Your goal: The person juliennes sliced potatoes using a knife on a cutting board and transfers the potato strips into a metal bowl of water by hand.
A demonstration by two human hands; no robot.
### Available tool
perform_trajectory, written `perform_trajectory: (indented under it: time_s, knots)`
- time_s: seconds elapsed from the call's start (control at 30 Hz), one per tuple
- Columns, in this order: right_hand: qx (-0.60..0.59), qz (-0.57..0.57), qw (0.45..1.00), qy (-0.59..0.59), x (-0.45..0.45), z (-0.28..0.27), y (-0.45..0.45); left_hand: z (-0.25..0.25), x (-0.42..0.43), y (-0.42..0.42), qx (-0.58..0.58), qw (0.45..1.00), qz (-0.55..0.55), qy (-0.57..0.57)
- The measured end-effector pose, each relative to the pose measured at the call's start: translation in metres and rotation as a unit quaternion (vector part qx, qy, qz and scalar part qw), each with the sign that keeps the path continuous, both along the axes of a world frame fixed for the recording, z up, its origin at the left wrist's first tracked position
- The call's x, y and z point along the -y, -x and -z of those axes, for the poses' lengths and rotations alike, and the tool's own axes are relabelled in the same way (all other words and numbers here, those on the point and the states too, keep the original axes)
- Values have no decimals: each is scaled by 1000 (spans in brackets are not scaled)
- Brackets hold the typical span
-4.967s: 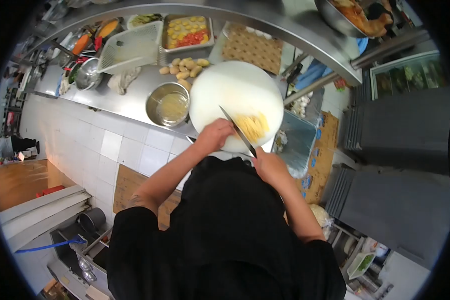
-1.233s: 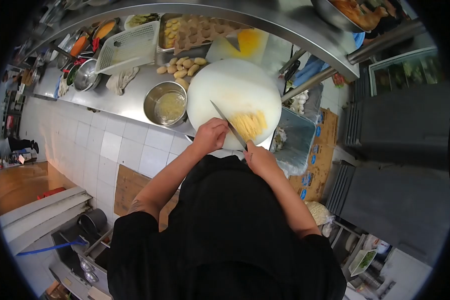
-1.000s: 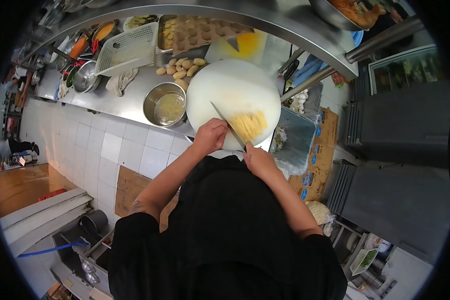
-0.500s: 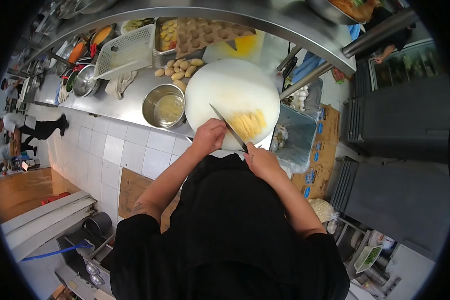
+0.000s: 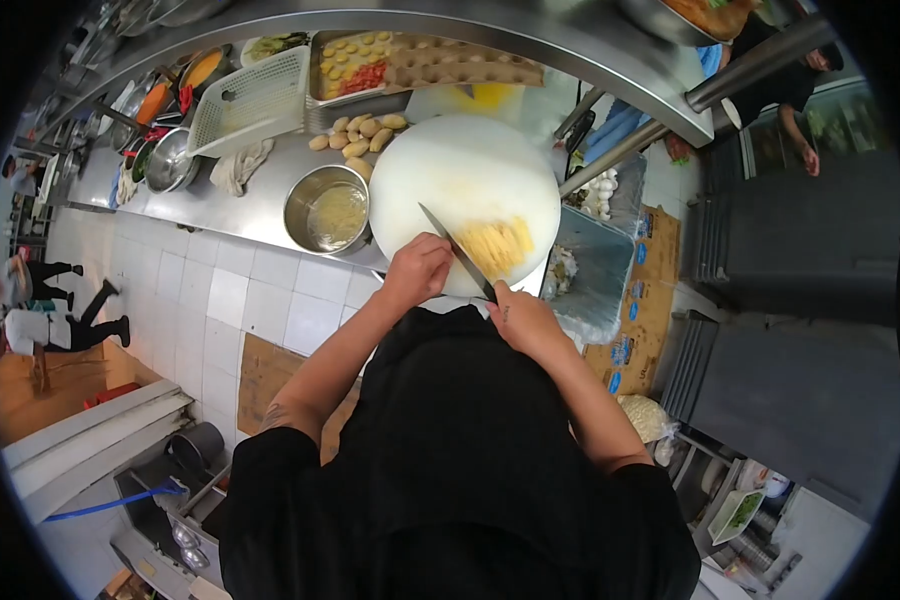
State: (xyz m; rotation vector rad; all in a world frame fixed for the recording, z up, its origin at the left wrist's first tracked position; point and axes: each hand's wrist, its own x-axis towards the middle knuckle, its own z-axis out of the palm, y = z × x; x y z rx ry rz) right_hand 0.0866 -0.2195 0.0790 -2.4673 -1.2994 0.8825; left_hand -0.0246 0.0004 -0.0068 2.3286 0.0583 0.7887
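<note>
A round white cutting board (image 5: pixel 450 170) lies on the steel counter in front of me. My right hand (image 5: pixel 525 318) is wrapped round the handle of a knife (image 5: pixel 458 250), whose blade points up and to the left across the board. Beside the blade, on its left, my left hand (image 5: pixel 419 267) has its fingers curled together at the board's lower edge; whatever is under the fingertips is hidden. Pale yellow cut strips (image 5: pixel 496 247) lie in a pile just right of the blade. A steel pot (image 5: pixel 327 209) with pale contents stands left of the board.
Whole peeled potatoes (image 5: pixel 358 133), a white perforated basket (image 5: pixel 249 103), a tray of yellow and red pieces (image 5: pixel 351 66) and an egg carton (image 5: pixel 460 62) are behind. A lined bin (image 5: pixel 592 270) stands right. One person (image 5: pixel 775 80) is upper right; others (image 5: pixel 55 330) walk far left.
The egg carton has shifted right, uncovering more of the tray. A person at upper right has come further into view, and people at far left have moved. Both my hands stay nearly in place.
</note>
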Motion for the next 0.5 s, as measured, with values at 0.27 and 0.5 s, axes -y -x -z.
perform_trajectory:
  time_s: [0.27, 0.5]
  knots:
    - [-10, 7, 1000, -7, 3, 0, -1, -1, -1, 0, -5, 1000, 4, 7]
    - [-15, 5, 1000, -5, -1, 5, -2, 0, -2, 1, -4, 1000, 0, 1]
